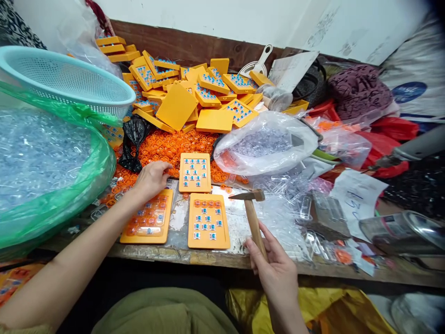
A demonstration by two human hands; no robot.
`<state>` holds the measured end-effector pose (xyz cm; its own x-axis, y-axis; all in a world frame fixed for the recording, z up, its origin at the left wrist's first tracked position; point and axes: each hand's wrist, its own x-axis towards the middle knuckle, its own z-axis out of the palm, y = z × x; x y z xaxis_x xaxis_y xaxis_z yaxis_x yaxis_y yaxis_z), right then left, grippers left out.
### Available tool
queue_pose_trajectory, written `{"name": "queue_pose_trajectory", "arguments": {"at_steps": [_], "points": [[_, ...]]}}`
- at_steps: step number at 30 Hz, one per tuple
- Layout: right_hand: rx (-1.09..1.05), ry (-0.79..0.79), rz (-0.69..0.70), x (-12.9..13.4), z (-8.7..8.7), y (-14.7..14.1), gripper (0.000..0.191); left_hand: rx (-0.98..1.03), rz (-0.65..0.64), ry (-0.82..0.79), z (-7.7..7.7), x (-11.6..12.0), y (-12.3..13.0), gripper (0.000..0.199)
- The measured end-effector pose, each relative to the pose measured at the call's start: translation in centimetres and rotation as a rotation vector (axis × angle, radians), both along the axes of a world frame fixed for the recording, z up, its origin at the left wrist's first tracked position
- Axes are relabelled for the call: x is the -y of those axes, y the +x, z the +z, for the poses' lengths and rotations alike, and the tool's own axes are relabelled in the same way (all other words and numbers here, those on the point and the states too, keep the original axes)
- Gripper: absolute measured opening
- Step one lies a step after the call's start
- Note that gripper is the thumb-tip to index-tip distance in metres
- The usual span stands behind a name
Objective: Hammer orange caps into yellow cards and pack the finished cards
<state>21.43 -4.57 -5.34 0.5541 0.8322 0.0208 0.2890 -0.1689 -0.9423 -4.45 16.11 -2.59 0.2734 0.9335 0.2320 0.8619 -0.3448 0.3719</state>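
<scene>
My right hand (273, 260) is wrapped round the wooden handle of a hammer (255, 218), its metal head raised over the bench right of the yellow panels. My left hand (155, 178) is at the near edge of a pile of orange rings (163, 146), fingers bent together; whatever they pinch is too small to make out. Below that hand lies a yellow panel (148, 234) with orange rings and clear plastic parts on it. A second yellow panel (208, 241) has a top row of orange rings above blue-and-white pieces. Behind it sits a third panel (194, 188) with blue-and-white pieces.
Many yellow panels (177, 106) are heaped at the back. A green bag (100, 157) of clear parts and a blue basket (114, 90) stand left. Right are a white bag (222, 160) of clear pieces, a dark block (328, 215) and a metal can (396, 229).
</scene>
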Motion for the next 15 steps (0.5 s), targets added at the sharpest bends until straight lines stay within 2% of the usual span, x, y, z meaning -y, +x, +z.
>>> {"name": "queue_pose_trajectory", "arguments": {"at_steps": [3, 6, 8, 11, 15], "points": [[0.007, 0.0, -0.001, 0.0, 0.0, 0.0, 0.056, 0.155, -0.123, 0.001, 0.2, 2.6, 1.8, 0.029], [0.008, -0.01, 0.008, -0.1, 0.1, 0.0, 0.055, 0.262, -0.376, 0.098, -0.1, 6.0, 4.2, 0.028], [0.015, -0.01, 0.013, -0.1, 0.2, -0.2, 0.054, 0.258, -0.485, 0.159, -0.6, 7.6, 5.9, 0.029], [0.03, 0.012, 0.009, 0.1, 0.3, -0.3, 0.051, 0.212, -0.53, 0.207, -1.1, 8.6, 8.1, 0.033], [0.052, 0.021, -0.007, 0.8, 0.3, -0.4, 0.051, 0.142, -0.519, 0.215, -1.6, 8.4, 9.8, 0.039]]}}
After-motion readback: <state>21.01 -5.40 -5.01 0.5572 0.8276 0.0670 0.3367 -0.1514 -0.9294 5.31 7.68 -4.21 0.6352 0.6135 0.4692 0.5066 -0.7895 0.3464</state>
